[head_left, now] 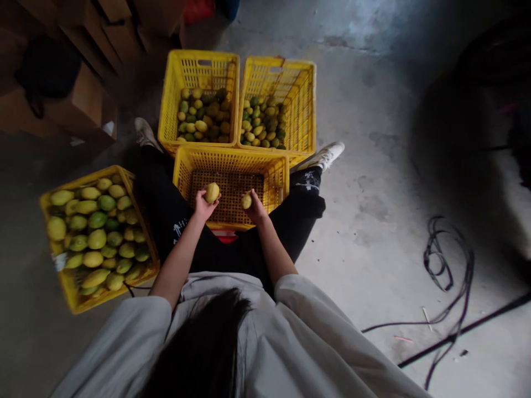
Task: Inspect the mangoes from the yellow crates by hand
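My left hand (204, 207) is closed round a yellow lemon (212, 192), held over the near yellow crate (231, 153). A second, smaller-looking lemon (246, 201) is gripped in my right hand (258, 209), above the same crate and a little apart from the left. The mesh floor of this crate shows bare between my hands. Beyond it stand a left crate (165, 108) and a right crate (312, 105), side by side, each holding green and yellow lemons. Beside my left leg, a fuller crate (62, 287) is heaped with larger-looking lemons.
Cardboard boxes (85, 97) are stacked at the upper left, with a black bag (52, 66) on them. A coiled black cable (468, 265) lies on the concrete floor to the right, near a dark pole (485, 329). My legs flank the near crate.
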The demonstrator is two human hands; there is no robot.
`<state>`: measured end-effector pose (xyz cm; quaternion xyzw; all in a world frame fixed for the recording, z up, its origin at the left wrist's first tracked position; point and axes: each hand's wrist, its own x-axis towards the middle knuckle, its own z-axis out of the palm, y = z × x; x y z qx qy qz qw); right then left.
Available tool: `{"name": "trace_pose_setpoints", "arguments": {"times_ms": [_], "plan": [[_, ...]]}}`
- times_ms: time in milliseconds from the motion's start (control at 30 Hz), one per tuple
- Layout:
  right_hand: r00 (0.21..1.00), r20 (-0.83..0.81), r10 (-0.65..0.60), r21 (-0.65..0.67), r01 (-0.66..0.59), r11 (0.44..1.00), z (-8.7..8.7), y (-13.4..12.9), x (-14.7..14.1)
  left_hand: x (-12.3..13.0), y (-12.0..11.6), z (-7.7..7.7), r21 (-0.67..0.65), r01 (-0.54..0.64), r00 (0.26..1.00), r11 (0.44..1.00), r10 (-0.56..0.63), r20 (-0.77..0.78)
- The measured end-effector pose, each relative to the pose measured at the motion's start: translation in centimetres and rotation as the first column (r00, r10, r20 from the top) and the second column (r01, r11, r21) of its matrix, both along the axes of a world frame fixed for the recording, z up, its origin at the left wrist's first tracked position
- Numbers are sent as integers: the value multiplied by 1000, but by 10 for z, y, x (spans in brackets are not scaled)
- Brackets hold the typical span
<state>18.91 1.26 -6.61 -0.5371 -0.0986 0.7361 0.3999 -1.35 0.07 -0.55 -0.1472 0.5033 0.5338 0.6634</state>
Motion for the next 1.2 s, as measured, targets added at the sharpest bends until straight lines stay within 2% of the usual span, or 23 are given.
{"name": "trace_pose_setpoints", "arguments": {"times_ms": [100,167,300,500,633,767,933,1067,1200], "plan": [[988,-131,-78,-146,58,988,1,-1,0,0,1,-2,2,14,1000,1000,-14,6],[978,-198,-73,-180,37,983,3,-2,-2,1,1,-3,7,20,1000,1000,-20,-11],[971,-238,-2,-130,-30,991,6,-5,-2,2,1,-4,-7,48,998,999,-49,-37],[989,-149,18,49,-11,999,-3,-5,-1,1,1,1,-31,65,998,997,-66,-22],[992,-129,11,81,-1,997,-11,-3,-2,1,0,3,-32,73,997,997,-72,31],[986,-164,18,117,1,993,-12,-4,-2,1,-1,4,-20,90,994,996,-89,56],[989,-149,-23,107,39,993,-11,-5,-4,1,-1,5,-9,110,993,994,-109,36],[987,-136,-82,14,85,996,-13,-2,-5,2,0,5,-29,94,996,995,-93,6],[980,-185,-67,-51,58,997,-13,-1,0,3,0,2,-30,97,995,995,-98,-20]]}}
